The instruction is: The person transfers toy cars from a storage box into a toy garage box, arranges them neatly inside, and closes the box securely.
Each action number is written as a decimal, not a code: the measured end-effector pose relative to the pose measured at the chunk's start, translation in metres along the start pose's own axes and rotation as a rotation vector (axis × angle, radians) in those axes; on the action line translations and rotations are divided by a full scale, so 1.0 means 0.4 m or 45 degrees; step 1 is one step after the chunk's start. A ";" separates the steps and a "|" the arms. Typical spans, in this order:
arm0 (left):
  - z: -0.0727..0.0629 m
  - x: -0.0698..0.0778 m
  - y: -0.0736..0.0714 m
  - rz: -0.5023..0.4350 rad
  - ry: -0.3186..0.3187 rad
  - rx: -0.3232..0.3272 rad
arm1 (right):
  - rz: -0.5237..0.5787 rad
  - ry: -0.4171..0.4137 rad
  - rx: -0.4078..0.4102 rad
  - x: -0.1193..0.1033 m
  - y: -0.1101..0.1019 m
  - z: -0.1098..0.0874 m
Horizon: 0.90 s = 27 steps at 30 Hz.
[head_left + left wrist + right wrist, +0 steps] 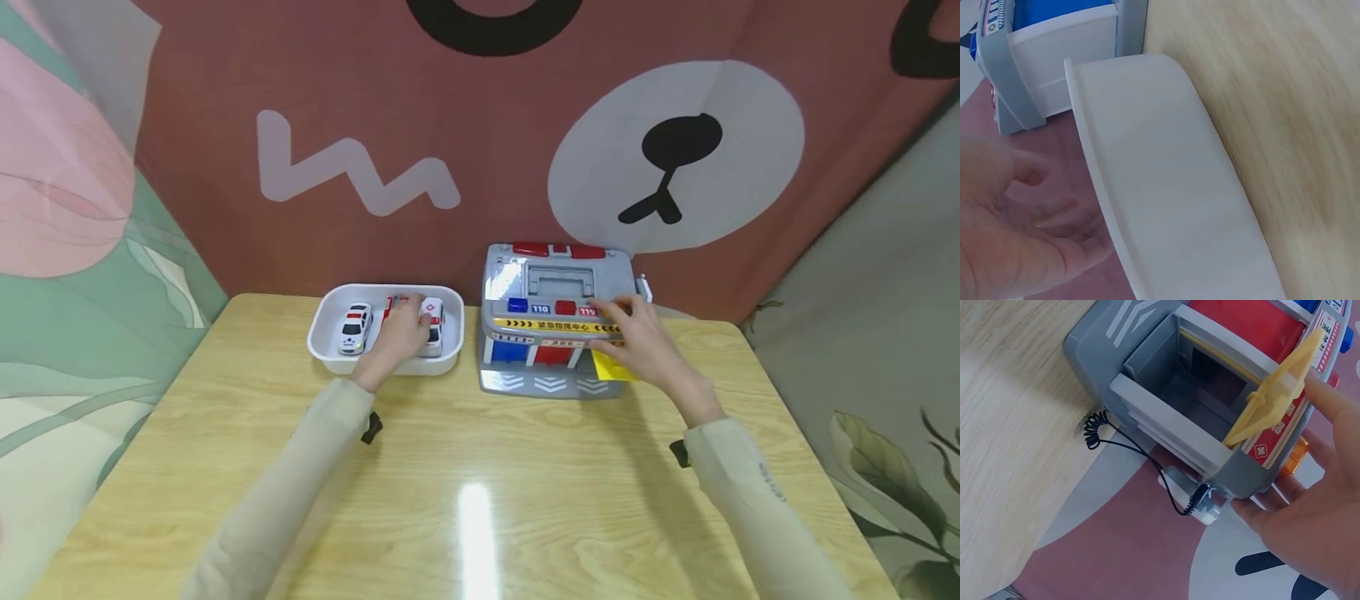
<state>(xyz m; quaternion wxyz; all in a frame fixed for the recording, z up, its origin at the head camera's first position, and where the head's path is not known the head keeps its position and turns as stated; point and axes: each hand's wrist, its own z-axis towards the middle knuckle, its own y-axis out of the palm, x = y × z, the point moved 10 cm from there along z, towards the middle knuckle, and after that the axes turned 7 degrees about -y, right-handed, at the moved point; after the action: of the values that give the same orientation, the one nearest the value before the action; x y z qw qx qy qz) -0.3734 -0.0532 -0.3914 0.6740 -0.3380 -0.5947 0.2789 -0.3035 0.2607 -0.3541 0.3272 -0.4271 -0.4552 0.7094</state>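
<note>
My left hand [405, 331] is over a white tray [321, 360]. Its fingers reach down beside a red toy fire truck [388, 307] and a white toy ambulance [433, 337]. In the left wrist view the thumb and fingers of that hand [1016, 231] stand apart with nothing seen between them; the tray's wall hides what lies below. A grey toy garage [497, 310] is to the right. My right hand [641, 340] holds its right roof corner, thumb at the front edge, fingers on top near an orange button [1296, 456]. The yellow door [1275, 394] is swung up, showing a hollow bay.
A white toy police car [355, 327] lies at the tray's left. Blue and red doors [553, 355] close the garage's other bays. On its right side a white piece [1188, 497] hangs with a coiled black cord. A patterned cloth [360, 242] rises behind the wooden table [420, 500].
</note>
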 end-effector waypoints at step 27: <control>0.033 -0.044 0.123 0.034 -0.281 -0.298 | 0.205 0.006 0.006 0.068 -0.016 -0.035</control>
<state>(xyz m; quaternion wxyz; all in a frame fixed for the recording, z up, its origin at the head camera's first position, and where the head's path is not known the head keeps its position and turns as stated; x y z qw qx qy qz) -0.3874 -0.0350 -0.4400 0.5570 -0.3894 -0.6890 0.2518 -0.3017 0.2914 -0.3597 0.2712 -0.4632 -0.4170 0.7335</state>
